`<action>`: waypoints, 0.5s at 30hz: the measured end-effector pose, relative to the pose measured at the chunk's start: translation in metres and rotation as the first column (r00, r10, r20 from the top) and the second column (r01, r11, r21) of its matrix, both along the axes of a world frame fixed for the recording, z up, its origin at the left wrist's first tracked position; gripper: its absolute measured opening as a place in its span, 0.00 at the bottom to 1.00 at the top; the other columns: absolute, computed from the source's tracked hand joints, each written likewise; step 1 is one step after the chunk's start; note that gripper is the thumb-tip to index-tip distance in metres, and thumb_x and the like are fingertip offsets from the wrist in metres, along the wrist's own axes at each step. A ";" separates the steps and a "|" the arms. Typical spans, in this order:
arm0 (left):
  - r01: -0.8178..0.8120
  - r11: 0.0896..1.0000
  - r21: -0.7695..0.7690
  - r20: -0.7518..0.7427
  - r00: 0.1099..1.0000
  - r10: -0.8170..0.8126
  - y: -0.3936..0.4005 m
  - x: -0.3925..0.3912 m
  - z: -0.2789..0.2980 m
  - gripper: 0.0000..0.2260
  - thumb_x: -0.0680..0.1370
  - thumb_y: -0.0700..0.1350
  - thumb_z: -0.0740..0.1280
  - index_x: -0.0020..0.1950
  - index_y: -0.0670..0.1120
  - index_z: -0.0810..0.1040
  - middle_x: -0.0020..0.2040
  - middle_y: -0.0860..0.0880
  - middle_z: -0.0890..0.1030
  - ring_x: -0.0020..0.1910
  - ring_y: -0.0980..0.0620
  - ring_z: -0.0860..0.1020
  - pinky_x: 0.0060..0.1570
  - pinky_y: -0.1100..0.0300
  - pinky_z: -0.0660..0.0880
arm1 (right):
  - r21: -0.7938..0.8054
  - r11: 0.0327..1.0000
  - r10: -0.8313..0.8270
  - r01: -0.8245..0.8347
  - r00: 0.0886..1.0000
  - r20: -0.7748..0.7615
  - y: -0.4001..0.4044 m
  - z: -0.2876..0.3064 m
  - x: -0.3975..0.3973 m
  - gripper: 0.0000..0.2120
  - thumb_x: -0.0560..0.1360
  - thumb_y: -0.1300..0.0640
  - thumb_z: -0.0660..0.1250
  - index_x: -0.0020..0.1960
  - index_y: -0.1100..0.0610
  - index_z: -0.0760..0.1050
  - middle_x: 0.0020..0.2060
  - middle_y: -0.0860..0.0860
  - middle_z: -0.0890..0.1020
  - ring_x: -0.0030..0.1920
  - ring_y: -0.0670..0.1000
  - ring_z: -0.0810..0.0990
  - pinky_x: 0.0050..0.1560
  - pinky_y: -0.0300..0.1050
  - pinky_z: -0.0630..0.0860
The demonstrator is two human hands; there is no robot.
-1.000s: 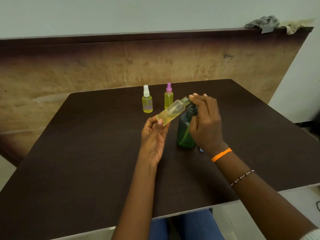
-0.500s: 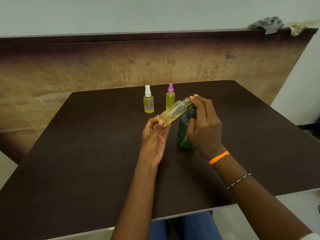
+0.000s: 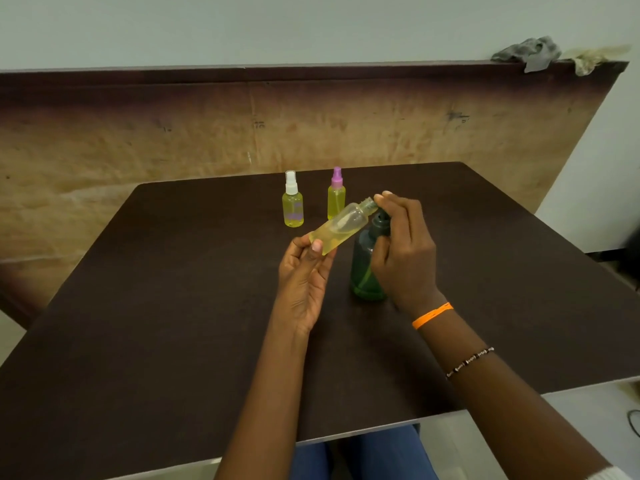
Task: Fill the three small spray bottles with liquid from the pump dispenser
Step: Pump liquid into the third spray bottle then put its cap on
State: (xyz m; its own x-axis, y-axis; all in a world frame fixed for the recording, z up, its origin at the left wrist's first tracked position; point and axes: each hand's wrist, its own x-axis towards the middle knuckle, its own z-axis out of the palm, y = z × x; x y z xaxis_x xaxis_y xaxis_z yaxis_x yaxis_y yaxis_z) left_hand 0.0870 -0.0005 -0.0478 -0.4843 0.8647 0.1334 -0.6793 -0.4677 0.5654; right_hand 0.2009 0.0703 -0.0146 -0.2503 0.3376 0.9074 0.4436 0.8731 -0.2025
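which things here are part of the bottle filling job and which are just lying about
In the job:
open bottle gripped by left hand
green pump dispenser under right hand
white-capped bottle
pink-capped bottle

Lying about:
grey rag on the board's edge

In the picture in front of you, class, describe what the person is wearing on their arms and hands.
Both forearms are bare. The left hand and wrist show no jewellery. The right hand has an orange band at the wrist and a thin dark beaded bracelet farther up the forearm. A pale sleeve edge shows at the frame's bottom right corner.
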 end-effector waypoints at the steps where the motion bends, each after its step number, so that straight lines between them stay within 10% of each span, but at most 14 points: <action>1: 0.001 1.000 -0.001 0.003 1.000 -0.001 0.000 0.000 0.000 0.34 0.50 0.49 0.83 0.48 0.41 0.73 0.45 0.48 0.84 0.47 0.53 0.83 0.44 0.65 0.78 | -0.004 1.000 0.010 -0.011 1.000 -0.009 0.001 -0.002 0.000 0.20 0.66 0.73 0.55 0.56 0.70 0.75 0.50 0.63 0.78 0.54 0.58 0.78 0.57 0.43 0.76; 9: -0.013 1.000 -0.011 0.012 1.000 0.014 0.000 0.001 0.001 0.34 0.48 0.50 0.84 0.48 0.41 0.73 0.45 0.48 0.85 0.47 0.53 0.83 0.44 0.65 0.78 | -0.055 0.998 0.023 -0.017 0.994 0.105 0.005 0.040 0.007 0.14 0.69 0.63 0.53 0.42 0.65 0.77 0.39 0.57 0.77 0.38 0.56 0.76 0.31 0.51 0.75; 15: -0.005 1.000 -0.007 -0.002 1.000 0.005 0.000 0.000 0.001 0.34 0.49 0.50 0.84 0.47 0.41 0.73 0.44 0.48 0.85 0.46 0.54 0.83 0.44 0.65 0.78 | -0.044 0.996 0.079 -0.083 0.994 -0.082 0.004 0.008 0.002 0.17 0.70 0.72 0.53 0.50 0.70 0.78 0.44 0.62 0.78 0.48 0.59 0.80 0.51 0.48 0.78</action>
